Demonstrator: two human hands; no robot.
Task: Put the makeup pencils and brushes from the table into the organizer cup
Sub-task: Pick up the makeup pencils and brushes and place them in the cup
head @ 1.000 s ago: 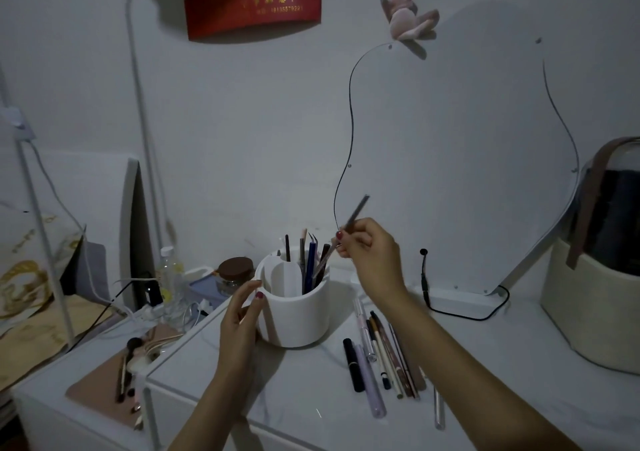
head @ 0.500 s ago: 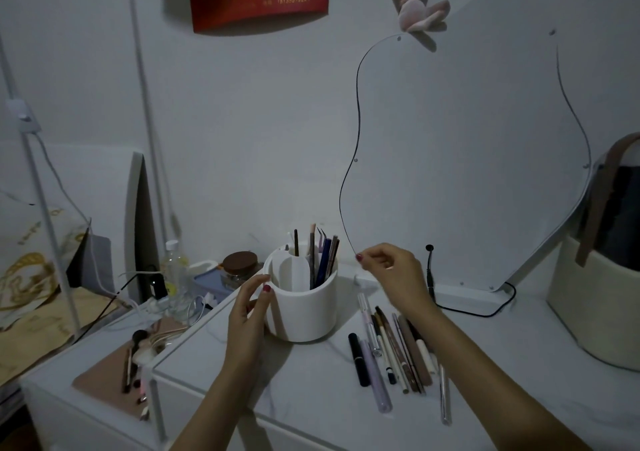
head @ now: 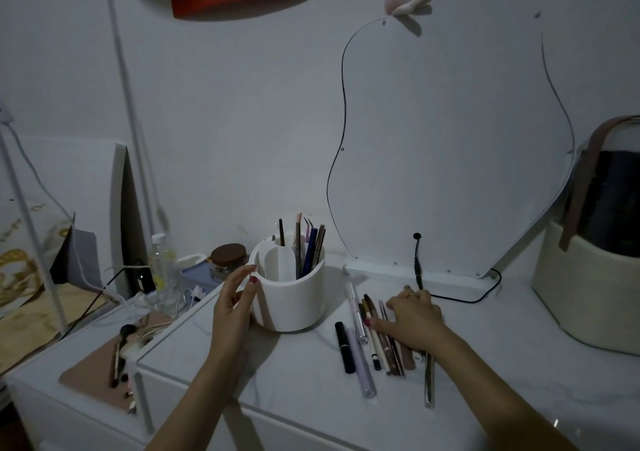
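Since half a second ago, the right hand (head: pixel 412 315) has been lowered from beside the cup's rim to the loose pencils (head: pixel 377 339), and nothing is pinched in it any more. It is laid palm down at lower centre-right of the frame, fingers curled onto the row; whether any one pencil is already gripped cannot be told, since the fingertips are covered by the hand itself.

A fresh pick-up is judged to be the step in hand. A single stick will have to be separated from its close-packed neighbours, lifted, tipped upright and dropped into an open compartment.

At lower centre, the left hand (head: pixel 235 305) is held spread against the side of the cup (head: pixel 291 298), thumb touching the wall near the rim, steadying it on the surface (head: pixel 311 391). Several pencils and brushes already stand in the cup's right-hand compartment; a black tube (head: pixel 344 346) and a pale lilac pen (head: pixel 362 364) lie at the left of the loose row, and a thin metallic stick (head: pixel 428 381) lies partly under the right wrist.

Farther back, the mirror (head: pixel 450 139) stands against the wall. Dim light blurs the pencil tips, so pencils are hard to tell from brushes. At lower left, more brushes on a pink mat (head: pixel 93 374) are barely made out.
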